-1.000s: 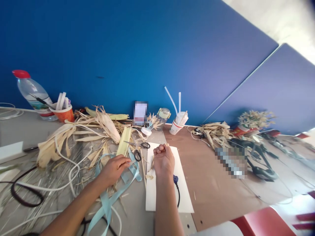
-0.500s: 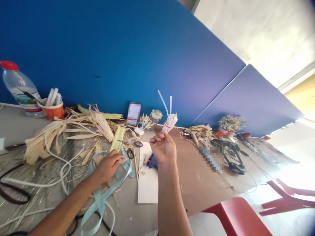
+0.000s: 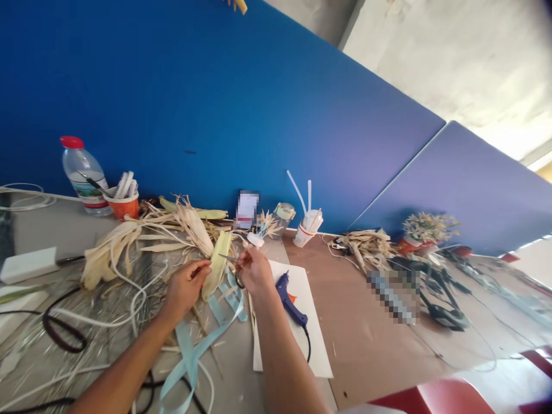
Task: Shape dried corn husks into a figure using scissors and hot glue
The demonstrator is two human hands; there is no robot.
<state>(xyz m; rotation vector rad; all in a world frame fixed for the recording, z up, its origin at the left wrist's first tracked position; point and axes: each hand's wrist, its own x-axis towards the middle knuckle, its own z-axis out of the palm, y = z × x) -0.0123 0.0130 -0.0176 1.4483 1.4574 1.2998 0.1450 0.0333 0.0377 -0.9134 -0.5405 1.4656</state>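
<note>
My right hand (image 3: 257, 269) is closed around the scissors (image 3: 226, 257), whose blades point left over a pale green corn husk (image 3: 217, 264). One black finger loop shows below the fingers. At the husk's left edge, my left hand (image 3: 186, 287) is closed with thumb and fingers pinched together; what lies between them, if anything, is too small to make out. A light blue ribbon (image 3: 190, 356) trails on the table below both hands. Beside my right forearm, a blue glue gun (image 3: 290, 302) lies on a white sheet (image 3: 317, 351).
Dry corn husks (image 3: 103, 253) and white cables (image 3: 138, 299) spread over the left side. Along the blue partition (image 3: 215, 103) stand a bottle (image 3: 86, 178), an orange cup (image 3: 125, 207), a phone (image 3: 247, 208), a jar (image 3: 284, 214) and a white cup (image 3: 304, 234). A headset (image 3: 444, 310) lies right.
My right hand has come down and left from in front of the white cup and has taken hold of the scissors. My left hand has shifted slightly left beside the green husk. The view has turned left.
</note>
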